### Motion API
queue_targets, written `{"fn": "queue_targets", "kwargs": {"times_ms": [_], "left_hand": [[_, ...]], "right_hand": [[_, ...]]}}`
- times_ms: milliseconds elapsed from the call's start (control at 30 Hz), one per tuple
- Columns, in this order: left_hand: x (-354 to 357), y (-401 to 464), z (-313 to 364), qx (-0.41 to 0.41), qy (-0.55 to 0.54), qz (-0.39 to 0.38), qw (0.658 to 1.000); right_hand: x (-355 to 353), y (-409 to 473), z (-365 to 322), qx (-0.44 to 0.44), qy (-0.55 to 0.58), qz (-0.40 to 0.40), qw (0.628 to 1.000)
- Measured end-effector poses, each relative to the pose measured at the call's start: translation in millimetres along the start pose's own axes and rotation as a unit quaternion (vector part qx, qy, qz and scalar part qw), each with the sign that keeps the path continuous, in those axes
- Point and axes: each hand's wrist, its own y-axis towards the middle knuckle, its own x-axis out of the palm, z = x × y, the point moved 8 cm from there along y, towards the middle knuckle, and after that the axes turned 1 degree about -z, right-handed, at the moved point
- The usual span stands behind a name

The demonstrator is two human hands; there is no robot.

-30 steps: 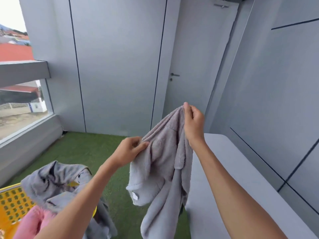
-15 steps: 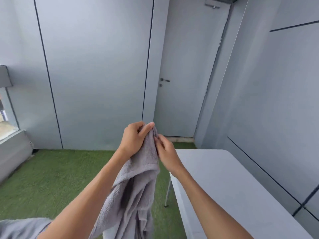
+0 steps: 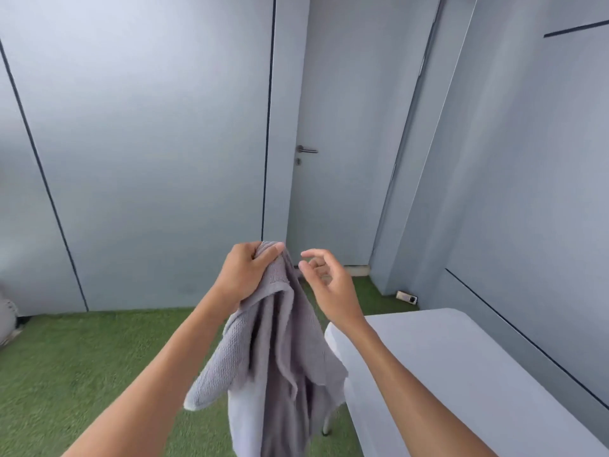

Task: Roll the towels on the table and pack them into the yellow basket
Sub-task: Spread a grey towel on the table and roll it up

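A grey towel [image 3: 280, 357] hangs in the air in front of me, bunched at its top. My left hand [image 3: 247, 275] grips that top edge, with the cloth falling in folds below it. Just to the right, my right hand [image 3: 324, 278] is off the towel, its fingers loosely curled and holding nothing. The white table [image 3: 461, 374] lies to the right, below my right forearm. The yellow basket is out of view.
Green artificial grass [image 3: 82, 357] covers the floor to the left and ahead. Grey wall panels and a shut door with a lever handle [image 3: 306, 150] stand ahead. A small white device [image 3: 407, 297] lies on the floor by the right wall.
My view turned right, away from the yellow basket and the other towels. My left hand took over the towel's top edge, and my right hand let go and moved slightly right.
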Motion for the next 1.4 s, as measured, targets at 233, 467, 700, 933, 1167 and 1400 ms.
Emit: {"fn": "queue_targets", "kwargs": {"times_ms": [233, 467, 700, 933, 1167, 1400], "left_hand": [[13.1, 151.2, -54.5, -0.046, -0.015, 0.032, 0.998], [25.5, 274.0, -100.3, -0.102, -0.083, 0.043, 0.99], [15.3, 366.2, -168.2, -0.176, -0.034, 0.066, 0.982], [37.3, 399.9, -172.8, -0.021, 0.088, 0.06, 0.994], [69.3, 450.2, -196.2, 0.013, 0.072, 0.064, 0.995], [90.1, 493.6, -220.3, -0.043, 0.078, 0.023, 0.996]], "right_hand": [[33.2, 78.2, 80.0, -0.017, 0.017, -0.019, 1.0], [34.1, 219.6, 131.2, 0.0, 0.076, -0.106, 0.991], [50.2, 316.6, 189.5, -0.004, 0.065, -0.061, 0.996], [42.2, 423.9, 225.4, -0.032, -0.086, -0.081, 0.993], [44.8, 470.4, 253.5, -0.059, -0.168, -0.07, 0.982], [25.6, 487.4, 303.3, -0.018, -0.173, -0.098, 0.98]]}}
